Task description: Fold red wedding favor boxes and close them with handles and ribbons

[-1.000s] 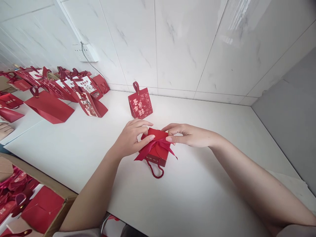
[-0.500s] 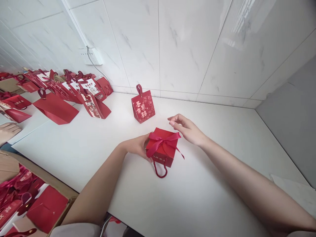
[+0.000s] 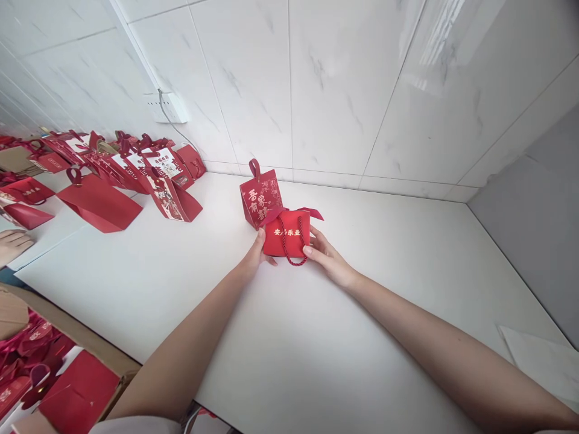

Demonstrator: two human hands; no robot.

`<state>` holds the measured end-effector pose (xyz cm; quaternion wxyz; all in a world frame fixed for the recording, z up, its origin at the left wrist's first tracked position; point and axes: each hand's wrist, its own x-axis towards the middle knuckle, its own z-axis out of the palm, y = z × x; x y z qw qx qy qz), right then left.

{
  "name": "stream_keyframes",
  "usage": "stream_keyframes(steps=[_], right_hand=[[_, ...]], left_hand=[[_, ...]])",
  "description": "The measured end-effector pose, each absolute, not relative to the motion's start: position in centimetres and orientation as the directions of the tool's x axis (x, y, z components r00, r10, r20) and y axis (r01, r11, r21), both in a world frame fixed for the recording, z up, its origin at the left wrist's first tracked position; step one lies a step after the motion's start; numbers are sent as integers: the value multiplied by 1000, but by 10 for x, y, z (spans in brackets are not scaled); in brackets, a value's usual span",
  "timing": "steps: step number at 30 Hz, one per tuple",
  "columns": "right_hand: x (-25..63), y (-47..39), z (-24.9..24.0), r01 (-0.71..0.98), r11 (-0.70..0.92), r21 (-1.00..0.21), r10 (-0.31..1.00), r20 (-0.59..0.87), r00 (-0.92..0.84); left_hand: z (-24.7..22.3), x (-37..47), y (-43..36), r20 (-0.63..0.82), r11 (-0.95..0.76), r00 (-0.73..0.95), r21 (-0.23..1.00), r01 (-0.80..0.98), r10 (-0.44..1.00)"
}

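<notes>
A white tabletop (image 3: 384, 361) meets a marble-patterned tile wall (image 3: 335, 84) bearing a socket plate (image 3: 165, 108), with a grey panel (image 3: 538, 211) at right. Mid-table, the left hand (image 3: 254, 258) and right hand (image 3: 332, 262) clasp a beribboned red box (image 3: 293, 242) from both sides, before a standing red bag (image 3: 260, 191).

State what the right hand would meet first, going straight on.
The right hand would meet the corded red box in its grasp; beyond, perhaps the loop-topped box, though depth is unclear.
</notes>
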<state>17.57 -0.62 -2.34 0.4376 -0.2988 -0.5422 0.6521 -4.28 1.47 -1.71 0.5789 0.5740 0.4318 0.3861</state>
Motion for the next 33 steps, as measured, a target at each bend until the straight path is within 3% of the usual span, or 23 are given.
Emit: stream_keyframes(steps=[4, 8, 13, 18, 21, 26, 33], right_hand=[[181, -2, -27, -315, -78, -946, 889, 77, -451], [184, 0, -29, -339, -100, -936, 893, 66, -446], [185, 1, -32, -350, -94, -932, 894, 76, -441], [180, -1, -35, -313, 135, -940, 918, 238, -318], [175, -4, -36, -216, 262, -941, 930, 306, -203], [174, -7, -37, -90, 228, -970, 956, 240, -167], [173, -10, -37, -66, 352, -934, 918, 358, -169]], left_hand=[[-13, -44, 13, -39, 0, 419, 996, 93, 907], [-5, -39, 7, -33, -11, 384, 993, 114, 923], [0, -34, 3, -102, 80, 376, 994, 75, 921], [-1, -27, 1, -263, 378, 489, 914, -150, 831], [0, -24, 0, -335, 479, 545, 866, -144, 769], [3, -26, 1, -392, 519, 609, 854, -38, 689], [3, -27, 1, -355, 527, 625, 843, -107, 695]])
